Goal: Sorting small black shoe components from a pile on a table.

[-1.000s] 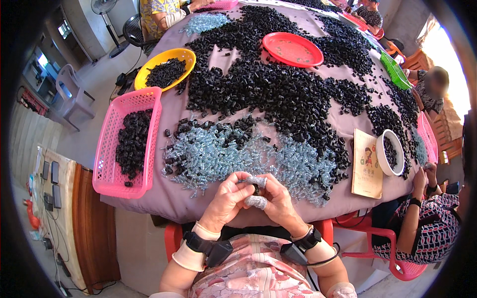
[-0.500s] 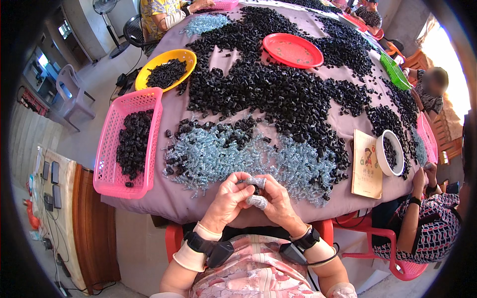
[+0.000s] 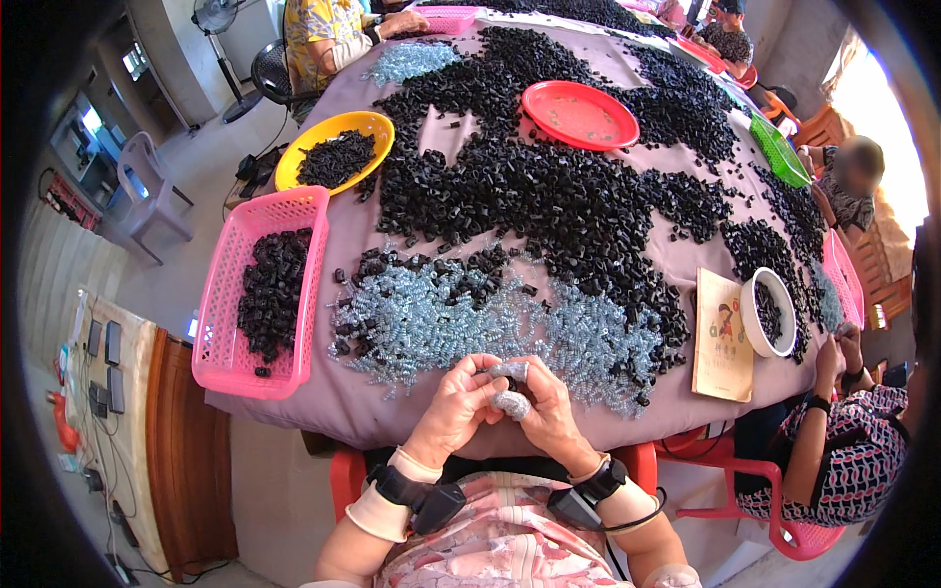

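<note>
Both my hands meet at the table's near edge. My left hand [image 3: 457,404] pinches a small black part [image 3: 508,383], mostly covered by fingers. My right hand [image 3: 545,402] closes on the same part from the other side; grey wrapping covers its thumb and a fingertip. Just beyond them lies a heap of small clear bluish coils [image 3: 431,312], with black pieces mixed in. Farther off spreads a large pile of small black parts [image 3: 529,191].
A pink basket [image 3: 210,323] of black parts stands at the left, a yellow bowl [image 3: 284,174] behind it. A red tray [image 3: 578,113] rests on the pile. Right are a booklet [image 3: 723,338] and white bowl [image 3: 784,338]. A person [image 3: 833,451] sits at the right; others work farther around.
The whole view has shifted slightly, so the table appears a little lower. My hands stay together around the black part, with small finger movements.
</note>
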Tool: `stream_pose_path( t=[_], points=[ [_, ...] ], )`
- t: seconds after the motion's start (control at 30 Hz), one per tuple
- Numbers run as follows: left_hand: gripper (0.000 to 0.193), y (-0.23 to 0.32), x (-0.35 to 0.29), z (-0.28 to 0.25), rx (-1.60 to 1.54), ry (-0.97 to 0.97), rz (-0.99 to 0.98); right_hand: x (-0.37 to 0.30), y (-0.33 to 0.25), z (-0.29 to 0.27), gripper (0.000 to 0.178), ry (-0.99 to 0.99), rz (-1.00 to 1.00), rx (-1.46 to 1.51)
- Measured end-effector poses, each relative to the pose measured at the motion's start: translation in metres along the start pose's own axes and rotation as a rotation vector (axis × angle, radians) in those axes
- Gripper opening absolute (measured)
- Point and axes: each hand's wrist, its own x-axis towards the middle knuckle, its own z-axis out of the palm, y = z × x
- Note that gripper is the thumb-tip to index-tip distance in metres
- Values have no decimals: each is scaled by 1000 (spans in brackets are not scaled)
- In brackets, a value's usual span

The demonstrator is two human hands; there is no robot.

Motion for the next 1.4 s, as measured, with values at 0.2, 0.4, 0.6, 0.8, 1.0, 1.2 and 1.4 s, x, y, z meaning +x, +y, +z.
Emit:
stream_pose_path(
  t=[0.2, 0.4, 0.6, 0.8, 1.0, 1.2, 1.4],
  points=[
    [27, 4, -2, -7, 15, -40, -46, -1, 4, 4, 27, -33, -14, -3],
    [18, 4, -4, 3, -14, -33, 64, -11, 11, 10, 38, 80, 184, 371],
    [9, 63, -34, 1, 229, 204, 392, -7, 5, 6, 32, -3, 62, 196],
    [17, 167, -64, -30, 504, 656, 795, -4, 0, 9, 29, 15, 34, 176],
    [16, 138, -49, -17, 759, 485, 658, -7, 9, 4, 27, 49, 17, 153],
    [6, 53, -25, 5, 1200, 189, 405, 0, -11, -11, 26, 135, 76, 372],
    [8, 21, -8, 28, 1382, 104, 479, -3, 8, -26, 23, 221, 115, 378]
  ],
)
